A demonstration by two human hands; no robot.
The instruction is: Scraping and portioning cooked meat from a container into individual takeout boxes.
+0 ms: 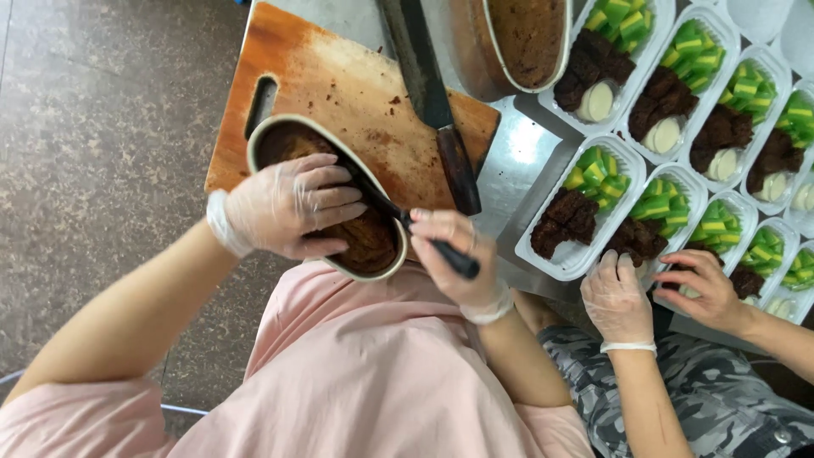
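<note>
Oval tin (280,136) of dark brown cake sits at the near edge of one wooden cutting board (356,93), its lower end overhanging toward the person's pink apron. Left hand (292,208), gloved, lies spread over the tin's top, fingers pressing the cake surface. Right hand (458,259), gloved, is closed around the black handle of a small knife (407,225), whose tip enters the tin at its right side. One large knife (432,102) lies on the board beyond the tin, blade pointing away. A second oval tin (517,42) stands farther off, past the board's far corner. To the right of the tin, ten white trays (564,254) are visible, each holding brown slices and green-yellow pieces; more may lie out of frame. Two hands of another person (615,297), one gloved and one bare, rest at the nearest trays.
</note>
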